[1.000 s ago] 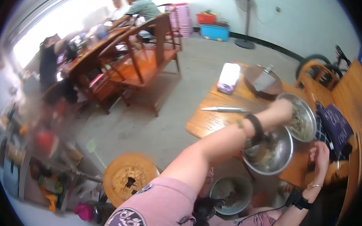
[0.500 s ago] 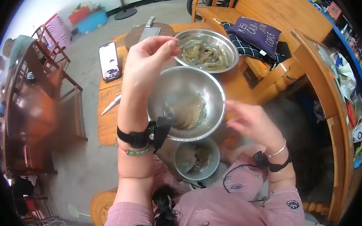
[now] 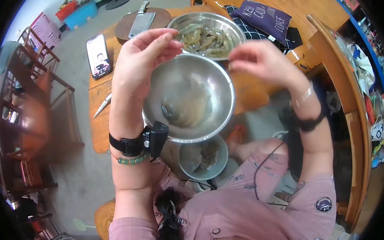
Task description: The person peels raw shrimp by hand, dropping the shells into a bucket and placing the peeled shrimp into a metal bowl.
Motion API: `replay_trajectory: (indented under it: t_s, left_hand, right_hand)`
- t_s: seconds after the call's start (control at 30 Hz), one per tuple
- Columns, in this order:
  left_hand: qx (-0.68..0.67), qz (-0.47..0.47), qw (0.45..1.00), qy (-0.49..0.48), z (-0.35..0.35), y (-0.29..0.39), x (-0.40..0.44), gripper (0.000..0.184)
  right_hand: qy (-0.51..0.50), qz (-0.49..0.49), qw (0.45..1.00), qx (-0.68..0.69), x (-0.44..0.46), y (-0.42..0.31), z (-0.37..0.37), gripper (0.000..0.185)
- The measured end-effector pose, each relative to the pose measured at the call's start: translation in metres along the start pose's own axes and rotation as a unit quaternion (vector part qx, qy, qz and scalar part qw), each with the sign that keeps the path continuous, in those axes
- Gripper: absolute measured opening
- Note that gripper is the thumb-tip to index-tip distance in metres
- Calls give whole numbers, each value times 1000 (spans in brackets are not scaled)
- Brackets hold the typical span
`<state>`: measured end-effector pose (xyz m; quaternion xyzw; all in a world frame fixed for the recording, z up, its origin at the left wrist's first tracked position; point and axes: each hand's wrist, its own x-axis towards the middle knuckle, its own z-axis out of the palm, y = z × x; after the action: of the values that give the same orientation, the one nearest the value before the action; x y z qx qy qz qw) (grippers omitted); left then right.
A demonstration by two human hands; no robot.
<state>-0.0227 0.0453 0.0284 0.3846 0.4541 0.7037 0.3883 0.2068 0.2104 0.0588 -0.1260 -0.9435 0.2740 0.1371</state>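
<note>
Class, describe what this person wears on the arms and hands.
Left hand and right hand: bare, no gloves. Left arm: black strap with boxy black device, green beaded bracelet. Right arm: thin bright bangle, blurred dark band. Short pink sleeves carry dark printed emblems.

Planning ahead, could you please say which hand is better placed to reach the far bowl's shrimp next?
The left hand, perhaps narrowly: its fingers appear over the far bowl, beside the shrimp, while the right hand, blurred, appears at its right rim.
</note>
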Motion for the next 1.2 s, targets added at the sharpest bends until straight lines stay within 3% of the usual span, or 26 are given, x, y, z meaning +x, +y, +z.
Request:
replay_trajectory:
  t_s: [0.07, 0.13, 0.23, 0.3, 0.57, 0.8, 0.87, 1.0, 1.07, 1.2]
  left_hand:
    - [5, 7, 1000, -1, 0, -1, 0, 25]
    - [6, 9, 1000, -4, -1, -2, 0, 25]
    - [39, 10, 999, -15, -2, -2, 0, 26]
    - [42, 10, 999, -9, 0, -1, -2, 26]
    - [53, 9, 999, -6, 3, -1, -4, 23]
    - [49, -9, 999, -17, 4, -6, -3, 23]
    - [102, 1, 994, -31, 4, -8, -3, 22]
    - [171, 0, 985, -33, 9, -11, -3, 20]
    - [171, -2, 985, -35, 10, -14, -1, 20]
    - [228, 11, 973, -12, 18, -11, -4, 26]
  right_hand:
    - [-56, 24, 992, -111, 31, 12, -10, 22]
    - [-65, -33, 984, -162, 56, 48, -2, 23]
    - [-95, -27, 975, -201, 79, 73, 18, 26]
    - [-107, -91, 957, -252, 87, 84, 30, 28]
    - [-215, 3, 954, -210, 105, 77, 35, 21]
    - [-170, 5, 961, -218, 98, 78, 29, 16]
    - [-148, -2, 964, -222, 94, 79, 22, 17]
    - [-62, 17, 979, -194, 86, 67, 5, 18]
    - [-57, 118, 990, -47, 82, 54, -6, 15]
    - [-40, 129, 975, 175, 70, 16, -17, 15]
